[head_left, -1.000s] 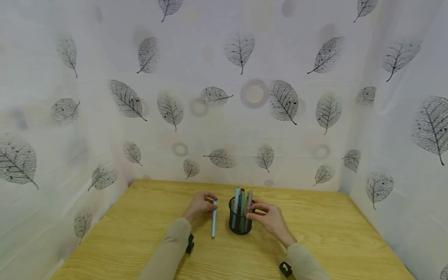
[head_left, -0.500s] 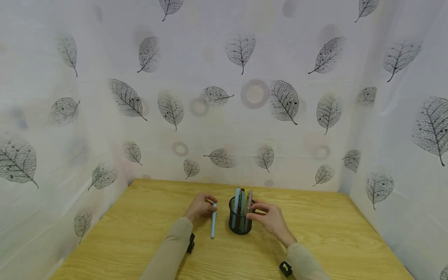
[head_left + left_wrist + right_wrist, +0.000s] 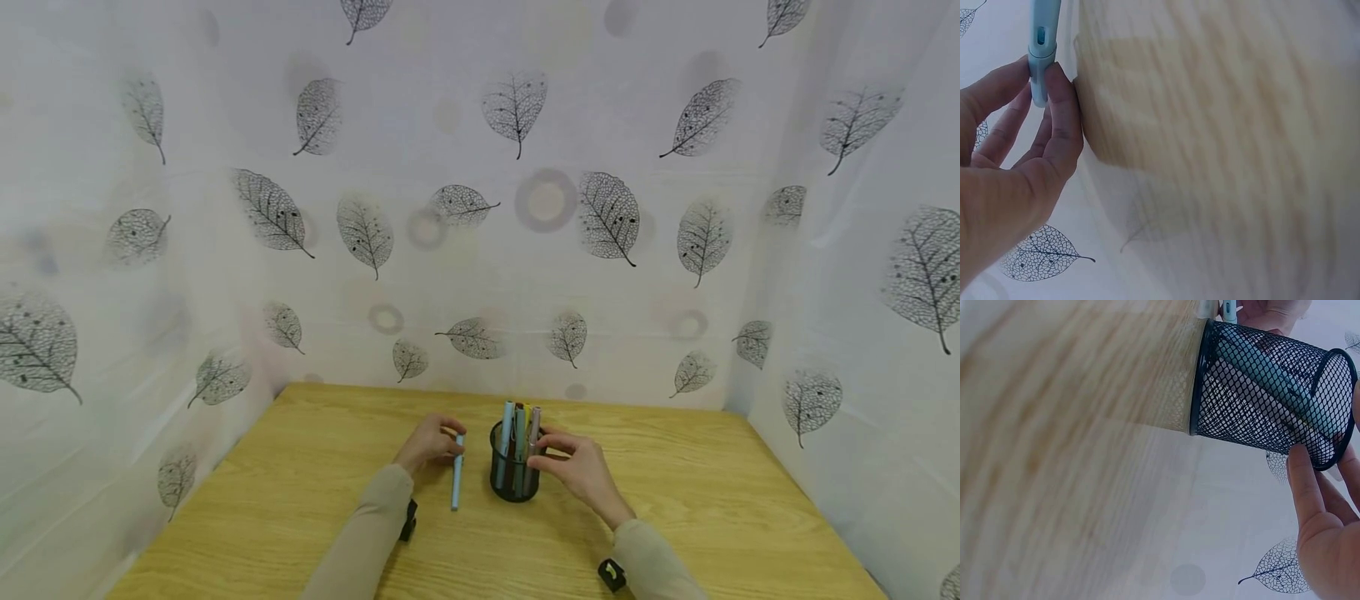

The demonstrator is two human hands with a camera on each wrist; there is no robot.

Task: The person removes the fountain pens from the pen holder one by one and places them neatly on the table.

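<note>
My left hand (image 3: pixel 429 442) pinches a light blue pen (image 3: pixel 456 485) near its far end, left of the pen holder. In the left wrist view, thumb and fingertips hold the rounded end of that pen (image 3: pixel 1043 34), beside a small slot in its side. A black mesh pen holder (image 3: pixel 1241 394) stands upright on the table, with several pens leaning in it, among them light blue, green and mauve ones. My right hand (image 3: pixel 581 468) holds the holder by its upper right side. In the right wrist view its fingers (image 3: pixel 1305 481) lie at the rim.
The wooden table (image 3: pixel 675 492) has a light grain and reaches back to a pale curtain (image 3: pixel 480 275) printed with dark leaves. The curtain closes off the back and both sides. A dark strap device (image 3: pixel 612 575) sits at the right wrist.
The left hand and its light blue pen have shifted very slightly; the pen's near end sits a little further left. The right hand and the pen holder have stayed put.
</note>
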